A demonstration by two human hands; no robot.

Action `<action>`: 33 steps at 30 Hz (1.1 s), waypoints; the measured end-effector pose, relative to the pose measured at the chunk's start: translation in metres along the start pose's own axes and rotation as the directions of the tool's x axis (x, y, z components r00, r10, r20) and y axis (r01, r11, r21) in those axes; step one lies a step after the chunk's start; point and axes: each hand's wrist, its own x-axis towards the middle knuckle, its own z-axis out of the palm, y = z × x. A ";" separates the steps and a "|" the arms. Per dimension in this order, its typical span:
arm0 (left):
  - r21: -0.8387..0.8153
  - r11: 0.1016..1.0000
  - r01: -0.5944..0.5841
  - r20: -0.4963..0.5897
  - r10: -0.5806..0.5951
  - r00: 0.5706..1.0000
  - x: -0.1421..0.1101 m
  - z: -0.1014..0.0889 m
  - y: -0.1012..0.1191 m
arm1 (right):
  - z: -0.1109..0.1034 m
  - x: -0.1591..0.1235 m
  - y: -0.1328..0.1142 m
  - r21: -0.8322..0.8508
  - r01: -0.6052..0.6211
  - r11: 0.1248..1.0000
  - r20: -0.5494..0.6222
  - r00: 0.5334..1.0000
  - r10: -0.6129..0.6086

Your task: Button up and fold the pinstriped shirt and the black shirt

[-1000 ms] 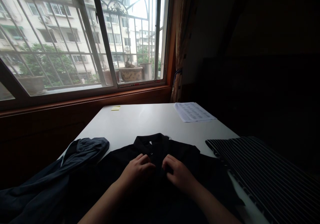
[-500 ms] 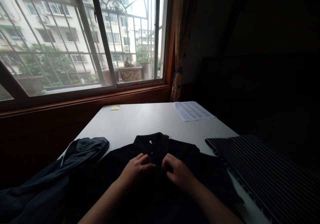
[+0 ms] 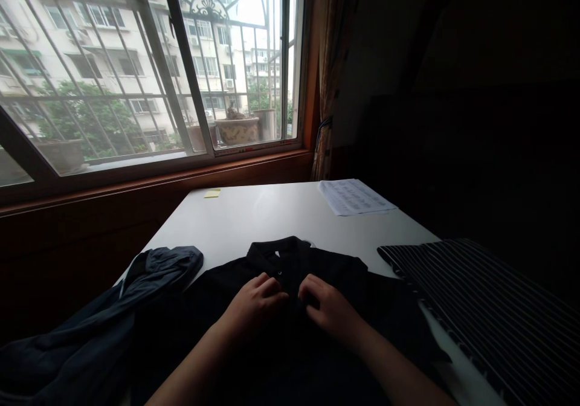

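A black collared shirt (image 3: 326, 267) lies spread out with its collar at the far end and a small button below the neck opening. My left hand (image 3: 260, 297) is closed, its curled fingers pinching the cloth left of the front opening. Opposite it, my right hand (image 3: 328, 309) is also closed, thumb and fingers bent together at the opening's right edge. A narrow gap of dark cloth separates the two hands. My fingertips and the shirt's lower part are hard to make out in the shadow.
Beneath the shirt is a white table (image 3: 254, 212). A bluish-grey garment (image 3: 167, 267) lies on the left, and a dark striped cloth (image 3: 471, 291) on the right. Printed sheets (image 3: 356, 197) and a yellow sticky note (image 3: 212, 193) rest toward the back, near a barred window (image 3: 208, 61).
The whole view has shifted slightly. Both hands stay at the shirt's front in nearly the same pose, with only small finger movement.
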 end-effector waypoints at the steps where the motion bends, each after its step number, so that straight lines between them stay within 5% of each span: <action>1: -0.007 1.000 -0.015 0.004 0.015 1.000 0.000 -0.001 0.000 | 0.000 0.000 0.000 -0.005 0.001 1.000 -0.001 1.000 -0.001; 19: 0.058 0.998 -0.039 0.110 0.033 0.993 0.006 -0.009 0.007 | 0.002 0.000 0.003 0.053 0.129 0.990 -0.087 0.988 -0.124; 33: 0.073 0.997 -0.020 0.062 0.016 0.998 0.009 -0.010 0.008 | 0.006 -0.003 0.007 -0.098 0.123 0.988 -0.174 0.975 -0.138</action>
